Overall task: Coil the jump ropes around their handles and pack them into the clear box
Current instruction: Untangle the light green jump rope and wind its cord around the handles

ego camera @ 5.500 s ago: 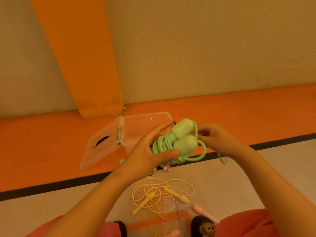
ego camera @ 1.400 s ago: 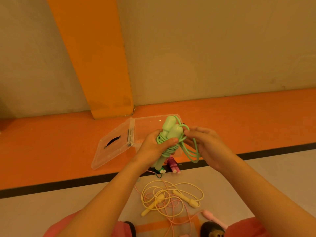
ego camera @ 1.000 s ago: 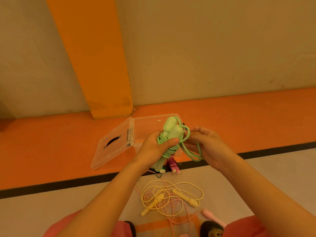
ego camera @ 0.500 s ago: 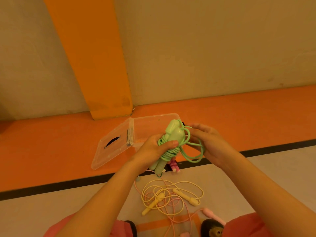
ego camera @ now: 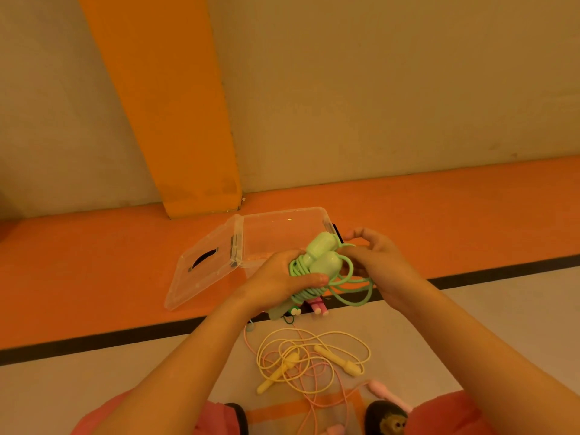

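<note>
My left hand (ego camera: 276, 279) grips the green jump rope (ego camera: 320, 262) by its two handles, held side by side with cord wound around them. A loose green loop hangs to the right, and my right hand (ego camera: 379, 265) pinches that cord beside the handle tops. The clear box (ego camera: 282, 227) stands open on the orange floor just behind my hands, its lid (ego camera: 201, 271) folded out to the left. A yellow jump rope (ego camera: 314, 356) lies uncoiled on the grey floor below, tangled with a pink jump rope (ego camera: 386, 392).
A wall with an orange pillar (ego camera: 175, 120) rises behind the box. A black line (ego camera: 94, 340) divides the orange floor from the grey. Small pink and green pieces (ego camera: 317, 306) lie under my hands. My knees in red fill the bottom corners.
My right hand has carried the loose green loop around the handles, and the hanging loop has shortened. My left hand keeps the same hold on the handles.
</note>
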Demonstrator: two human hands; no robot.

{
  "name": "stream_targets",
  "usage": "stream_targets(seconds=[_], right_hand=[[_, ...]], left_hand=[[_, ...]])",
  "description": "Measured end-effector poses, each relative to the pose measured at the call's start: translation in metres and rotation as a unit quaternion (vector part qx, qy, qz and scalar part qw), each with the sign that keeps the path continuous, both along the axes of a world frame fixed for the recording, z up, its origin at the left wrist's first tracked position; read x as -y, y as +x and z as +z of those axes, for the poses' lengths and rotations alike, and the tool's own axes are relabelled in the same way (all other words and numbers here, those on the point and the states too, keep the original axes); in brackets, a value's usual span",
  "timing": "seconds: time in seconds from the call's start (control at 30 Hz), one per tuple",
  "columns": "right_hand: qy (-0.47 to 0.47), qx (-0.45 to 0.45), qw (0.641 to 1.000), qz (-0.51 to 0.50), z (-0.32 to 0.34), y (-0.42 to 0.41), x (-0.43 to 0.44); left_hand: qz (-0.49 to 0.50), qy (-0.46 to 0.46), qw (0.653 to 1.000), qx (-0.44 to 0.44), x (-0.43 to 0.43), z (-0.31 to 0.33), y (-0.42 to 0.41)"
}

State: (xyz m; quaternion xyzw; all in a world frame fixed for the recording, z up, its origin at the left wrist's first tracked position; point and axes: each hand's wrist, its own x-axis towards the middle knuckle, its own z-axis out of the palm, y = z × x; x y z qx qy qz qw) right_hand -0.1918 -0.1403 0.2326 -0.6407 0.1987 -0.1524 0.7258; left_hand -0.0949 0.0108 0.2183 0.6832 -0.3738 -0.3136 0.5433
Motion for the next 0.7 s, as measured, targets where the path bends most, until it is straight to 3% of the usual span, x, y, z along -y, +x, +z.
stream_targets(seconds=[0.17, 0.47, 0.7], right_hand=[[0.009, -0.036, 0.999, 0.039, 0.003, 0.002, 0.009], [-0.086, -0.083, 0.987, 0.105, -0.008, 0.006, 0.014], [-0.015, -0.040, 0.992, 0.116, -0.006, 0.007, 0.021]], left_hand=[[0.009, -0.002, 1.000, 0.011, 0.002, -0.001, -0.001], [-0.007, 0.036, 0.997, 0.067, -0.002, -0.001, -0.005], [0.005, 0.008, 0.999, 0.040, 0.000, -0.004, -0.002]])
